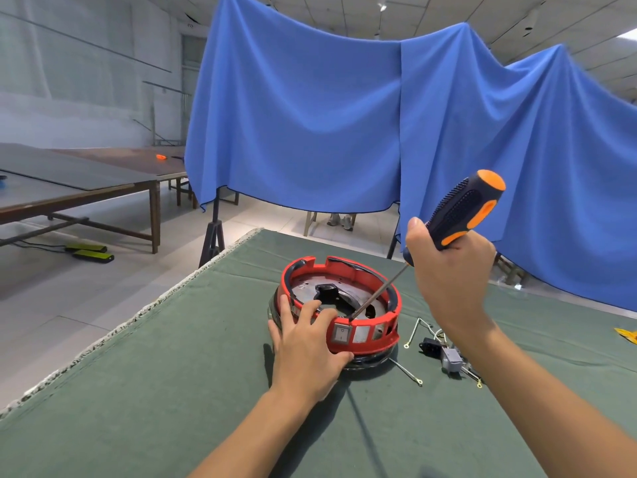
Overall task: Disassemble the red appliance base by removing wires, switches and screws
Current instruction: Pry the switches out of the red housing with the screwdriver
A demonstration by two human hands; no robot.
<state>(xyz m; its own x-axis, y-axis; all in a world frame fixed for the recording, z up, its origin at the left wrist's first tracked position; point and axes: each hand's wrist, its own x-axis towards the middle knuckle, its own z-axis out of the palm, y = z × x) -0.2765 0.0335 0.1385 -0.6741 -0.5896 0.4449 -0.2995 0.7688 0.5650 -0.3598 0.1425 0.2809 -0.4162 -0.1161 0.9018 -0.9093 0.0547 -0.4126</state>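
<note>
The red appliance base (362, 343) is a round red ring on a black bottom, standing on the green table cloth (172, 374). Inside it lies a metal plate with a black part (327, 291). A white rocker switch (342, 333) sits in its near wall. My left hand (306, 350) grips the near left rim, fingers curled over the edge. My right hand (451, 274) holds a black and orange screwdriver (465, 208) tilted down to the left. Its tip meets the inner rim just above the switch.
Loose wires with ring terminals (413, 332), a black socket part (429, 347) and a grey block (452, 359) lie right of the base. A blue cloth (344, 115) hangs behind the table. The table's left edge (144, 312) drops to the floor. Other tables (86, 188) stand far left.
</note>
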